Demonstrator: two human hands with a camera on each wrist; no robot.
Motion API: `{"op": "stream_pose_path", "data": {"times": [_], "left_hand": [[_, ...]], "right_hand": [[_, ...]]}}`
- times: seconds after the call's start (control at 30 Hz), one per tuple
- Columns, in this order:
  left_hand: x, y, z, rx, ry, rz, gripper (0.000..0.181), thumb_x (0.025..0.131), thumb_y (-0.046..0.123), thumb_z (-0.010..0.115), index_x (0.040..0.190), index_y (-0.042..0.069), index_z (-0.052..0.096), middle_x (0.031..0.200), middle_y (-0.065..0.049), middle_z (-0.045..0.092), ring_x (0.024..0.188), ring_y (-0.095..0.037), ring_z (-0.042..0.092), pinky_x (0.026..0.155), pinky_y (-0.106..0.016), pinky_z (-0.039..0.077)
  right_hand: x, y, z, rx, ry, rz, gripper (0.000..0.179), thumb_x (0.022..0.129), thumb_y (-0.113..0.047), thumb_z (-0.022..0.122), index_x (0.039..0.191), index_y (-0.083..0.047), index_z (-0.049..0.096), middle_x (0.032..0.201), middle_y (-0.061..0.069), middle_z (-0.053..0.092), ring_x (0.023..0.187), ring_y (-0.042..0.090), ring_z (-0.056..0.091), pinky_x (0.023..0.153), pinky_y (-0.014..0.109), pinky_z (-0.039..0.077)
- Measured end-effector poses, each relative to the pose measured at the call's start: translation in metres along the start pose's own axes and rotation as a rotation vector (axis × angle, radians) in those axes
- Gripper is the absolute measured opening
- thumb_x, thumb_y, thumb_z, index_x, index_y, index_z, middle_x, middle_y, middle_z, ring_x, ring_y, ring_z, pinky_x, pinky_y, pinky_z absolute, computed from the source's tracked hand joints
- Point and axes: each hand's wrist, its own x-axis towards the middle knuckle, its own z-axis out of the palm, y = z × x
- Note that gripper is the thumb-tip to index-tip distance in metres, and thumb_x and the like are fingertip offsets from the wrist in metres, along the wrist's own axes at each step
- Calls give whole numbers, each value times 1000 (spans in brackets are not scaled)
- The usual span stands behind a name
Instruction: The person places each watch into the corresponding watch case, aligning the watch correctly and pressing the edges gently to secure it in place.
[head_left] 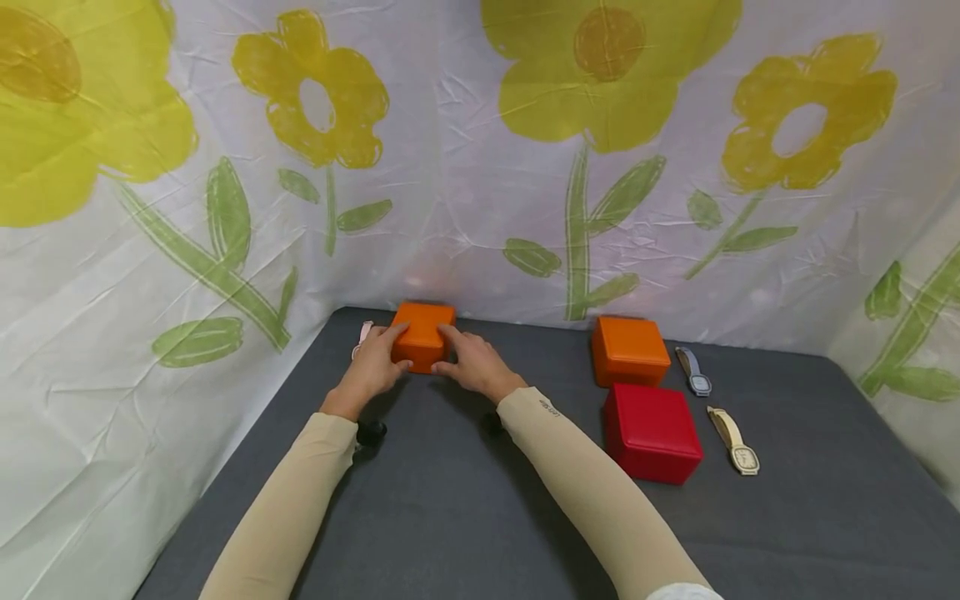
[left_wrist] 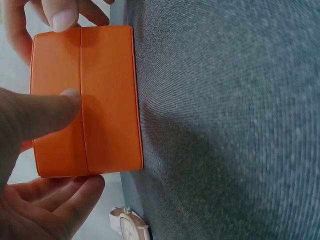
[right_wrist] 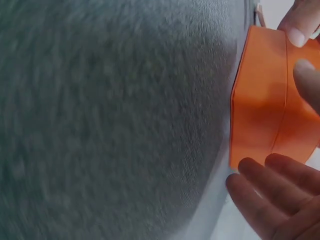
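An orange box (head_left: 422, 333) with a seam across its front stands near the table's back edge, between both hands. My left hand (head_left: 372, 364) is at its left side. In the left wrist view its thumb (left_wrist: 55, 110) lies over the box's front face, tip near the seam, and the other fingers extend along the side. My right hand (head_left: 477, 364) is at the opposite side, thumb near the front and straight, spread fingers (right_wrist: 275, 185) beside the box's edge. A pink watch (left_wrist: 129, 224) lies to the left of the box, partly behind my left hand in the head view.
Toward the right stand a second orange box (head_left: 630, 350) and, in front of it, a red box (head_left: 651, 433). Beside them lie a blue-grey watch (head_left: 694, 372) and a cream-gold watch (head_left: 735, 442). A flower-printed curtain (head_left: 457, 208) hangs behind the dark grey table (head_left: 465, 517).
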Motion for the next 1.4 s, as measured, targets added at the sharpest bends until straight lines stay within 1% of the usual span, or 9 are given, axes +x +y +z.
{"op": "stream_pose_path", "data": {"times": [0.17,0.33,0.5,0.67,0.77,0.9,1.03,1.23,1.4], "left_hand": [[2,-3,3,-29,34,-2,61,90,14,67,145,9,41,132,-27,42,116,-43,46,99,-57,36],[3,-2,2,-47,67,-6,56,90,12,66,142,8,45,128,-27,45,112,-42,48,97,-58,37],[4,-2,1,-53,60,-6,55,90,12,66,142,9,46,127,-26,46,111,-42,48,98,-58,37],[0,-1,2,-56,73,0,55,90,13,67,140,9,48,125,-26,48,109,-41,50,97,-57,38],[0,1,3,-55,80,13,54,89,13,68,139,7,49,125,-28,47,110,-42,50,97,-58,38],[0,6,6,-85,79,34,53,89,11,68,138,6,50,125,-29,46,109,-43,50,96,-56,40],[0,14,11,-102,84,43,52,89,12,68,137,8,51,123,-27,47,106,-41,51,95,-54,42],[-4,26,19,-107,91,33,52,87,14,71,136,11,54,116,-22,49,101,-37,52,93,-51,45],[-8,38,26,-114,96,36,51,86,15,72,134,11,56,113,-21,51,97,-35,53,90,-52,45]], "right_hand": [[0,-2,4,68,31,5,61,93,-35,61,147,-22,33,125,7,59,105,22,60,86,38,50],[2,-3,5,89,55,-4,54,96,-29,57,145,-21,35,120,7,61,97,18,63,80,32,52],[2,-3,4,106,52,-11,54,97,-27,57,145,-19,34,119,8,61,95,17,63,77,30,53],[-1,-4,3,124,32,1,55,96,-26,58,145,-19,35,118,8,61,93,16,63,75,29,52],[-3,-3,1,146,41,5,54,96,-26,59,144,-18,37,118,8,62,93,16,63,75,28,53],[-9,1,-2,177,72,-1,51,95,-25,60,142,-17,41,117,8,63,92,15,64,74,27,53],[-15,8,-6,171,92,-2,49,95,-24,60,141,-16,43,118,9,63,95,16,64,76,28,54],[-29,16,-11,155,97,10,49,96,-22,60,141,-15,43,120,10,62,97,19,64,79,32,54],[-42,23,-14,169,113,20,49,95,-20,61,141,-13,43,121,12,61,97,20,65,79,31,54]]}}
